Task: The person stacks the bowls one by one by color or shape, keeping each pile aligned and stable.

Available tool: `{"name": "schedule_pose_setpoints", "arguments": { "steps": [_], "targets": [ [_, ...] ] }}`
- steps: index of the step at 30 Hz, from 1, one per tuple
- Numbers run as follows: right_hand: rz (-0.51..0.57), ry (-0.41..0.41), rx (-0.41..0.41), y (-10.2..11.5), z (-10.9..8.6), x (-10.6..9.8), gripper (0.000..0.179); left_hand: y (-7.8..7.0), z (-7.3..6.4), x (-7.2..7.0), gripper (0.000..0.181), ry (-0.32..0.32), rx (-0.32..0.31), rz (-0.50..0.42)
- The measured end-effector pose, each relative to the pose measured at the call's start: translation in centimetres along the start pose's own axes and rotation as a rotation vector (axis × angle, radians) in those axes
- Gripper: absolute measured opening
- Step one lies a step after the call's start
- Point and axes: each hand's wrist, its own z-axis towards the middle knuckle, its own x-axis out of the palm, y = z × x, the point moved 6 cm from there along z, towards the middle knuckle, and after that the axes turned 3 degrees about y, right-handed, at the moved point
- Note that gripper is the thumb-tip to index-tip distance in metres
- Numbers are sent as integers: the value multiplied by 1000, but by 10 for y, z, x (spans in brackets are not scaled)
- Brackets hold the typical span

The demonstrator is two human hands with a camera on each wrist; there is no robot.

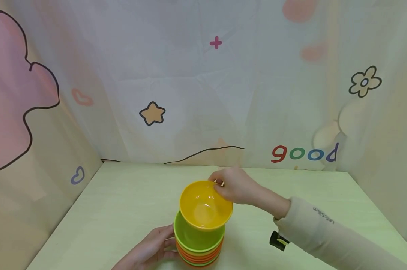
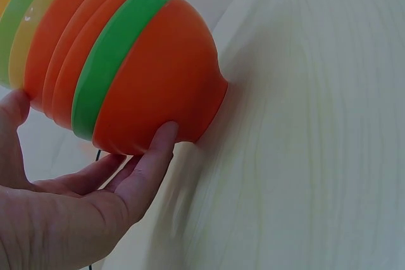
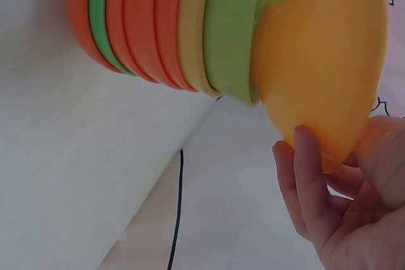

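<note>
My right hand (image 1: 237, 185) pinches the rim of a yellow bowl (image 1: 201, 206), thumb inside and fingers beneath its outer wall. The bowl is tilted, its base overlapping the mouth of a light green bowl (image 1: 196, 240). That green bowl tops a nested stack on the table; below it, in the right wrist view, come a yellowish bowl (image 3: 193, 30), several orange bowls (image 3: 139, 23), a darker green bowl (image 3: 98, 17) and an orange bottom bowl (image 3: 79, 17). At the stack's left side, my left hand (image 2: 82, 207) touches it with extended fingers, one fingertip against the bottom bowl (image 2: 158, 80).
The pale green table (image 1: 122, 198) spreads around the stack. A printed cloth (image 1: 189, 75) hangs behind it, with cloth sides at left and right. A small black device (image 1: 278, 240) sits under the right sleeve (image 1: 325, 228).
</note>
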Motion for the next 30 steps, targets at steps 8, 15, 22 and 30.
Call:
{"name": "schedule_pose_setpoints", "arguments": {
  "steps": [8,15,22,30],
  "targets": [
    [9,32,21,4,-2,9,15,0,-1,-1,57,6,-3,2],
    [19,41,3,6,-3,16,15,0,0,0,54,31,13,-2],
    [18,32,-15,7,-4,21,15,0,-1,0,56,15,8,12],
    [21,20,-21,8,-4,22,13,-1,0,0,56,8,9,16]
  ]
}}
